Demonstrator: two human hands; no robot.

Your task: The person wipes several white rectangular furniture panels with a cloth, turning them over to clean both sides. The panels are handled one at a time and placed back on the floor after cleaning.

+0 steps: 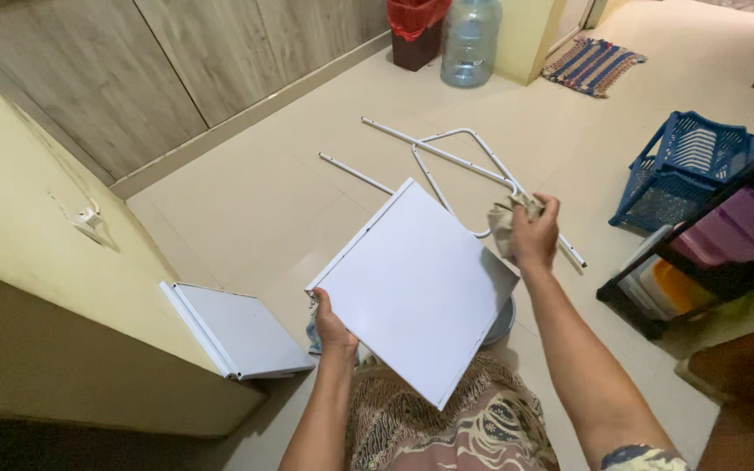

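The white panel [416, 288] is held tilted over the person's lap, its long axis running from the near lower corner up and away to the left. The left hand [332, 324] grips its left edge from below, while the right hand [534, 234], raised at the far right corner, clenches a crumpled cloth [506, 220]. Beyond lie a white tube frame [455, 161] on the floor [263, 201], a second white panel [237, 330] against the wall, and a blue basket [682, 170] at right.

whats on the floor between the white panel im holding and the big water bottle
In the head view, a white metal tube frame lies on the tiled floor between the white panel and the water bottle; nothing else there.
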